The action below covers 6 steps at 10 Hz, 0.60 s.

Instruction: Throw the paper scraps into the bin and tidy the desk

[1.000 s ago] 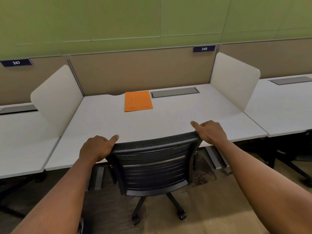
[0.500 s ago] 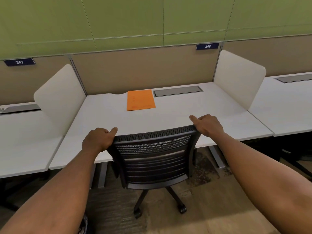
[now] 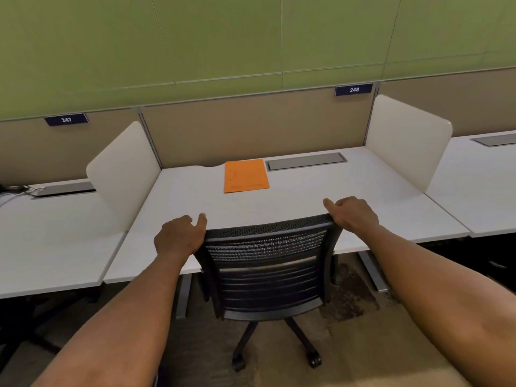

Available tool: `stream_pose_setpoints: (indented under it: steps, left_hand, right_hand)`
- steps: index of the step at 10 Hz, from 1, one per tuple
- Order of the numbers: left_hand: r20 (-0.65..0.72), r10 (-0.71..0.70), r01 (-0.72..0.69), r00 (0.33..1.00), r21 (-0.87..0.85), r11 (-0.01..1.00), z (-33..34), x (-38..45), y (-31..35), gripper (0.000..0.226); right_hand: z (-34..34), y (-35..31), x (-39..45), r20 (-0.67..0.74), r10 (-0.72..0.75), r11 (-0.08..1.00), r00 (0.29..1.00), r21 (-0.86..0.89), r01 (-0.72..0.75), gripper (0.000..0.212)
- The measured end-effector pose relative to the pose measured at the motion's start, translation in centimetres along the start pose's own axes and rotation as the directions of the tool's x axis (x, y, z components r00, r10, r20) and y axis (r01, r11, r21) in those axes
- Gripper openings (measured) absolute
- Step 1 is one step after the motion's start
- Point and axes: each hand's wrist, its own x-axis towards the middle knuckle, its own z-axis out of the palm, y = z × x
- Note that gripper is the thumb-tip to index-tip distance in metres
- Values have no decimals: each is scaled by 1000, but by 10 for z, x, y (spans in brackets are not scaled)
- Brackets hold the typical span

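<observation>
**Both hands on chair back at station 248**

My left hand [image 3: 178,238] gripped the top left corner of the black mesh chair [image 3: 268,263], fingers [image 3: 201,220] curled over the upper rail with the thumb raised. My right hand [image 3: 353,215] held the top right corner in the same manner, fingers closed around the rail. The chair stood on its castors on the floor, its backrest at the near edge of the counter [image 3: 307,196] and its seat hidden beneath.

The white counter surface carried one orange folder [image 3: 245,175], which lay flat near the back, just left of the grey cable hatch [image 3: 305,161]. The folder was well apart from both hands. I saw no paper scraps on the surface, and no bin showed in the view.

White side screens [image 3: 407,138] stood at the left and right ends of the counter. A dark sign reading 248 [image 3: 354,89] was fixed on the tan partition above; a sign reading 247 [image 3: 66,119] marked the neighbouring station to the left.
</observation>
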Motion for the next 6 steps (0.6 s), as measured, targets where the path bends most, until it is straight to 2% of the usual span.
stream_pose_setpoints:
  steps: [1, 2, 4, 5, 6]
  left_hand:
    - [-6, 31, -31, 999, 62, 998, -4, -4, 2, 72]
    - [43, 74, -77, 996, 92, 993, -10, -4, 6, 67]
    - [121, 128, -140, 984, 102, 985, -33, 6, 27, 63]
    - [90, 169, -178, 982, 103, 979, -53, 18, 42, 64]
    - [60, 219, -221, 974, 22, 975, -82, 36, 54, 63]
  right_hand:
    - [-2, -4, -2, -58, -27, 995, 998, -98, 21, 65]
    - [-7, -10, -2, -70, -100, 979, 992, -185, 86, 69]
    - [-25, -38, -2, 44, -220, 965, 975, -135, 224, 69]
    - [-43, -63, 2, 1, -308, 944, 951, -125, 306, 68]
    - [-71, -91, 13, -79, -398, 916, 914, -89, 391, 66]
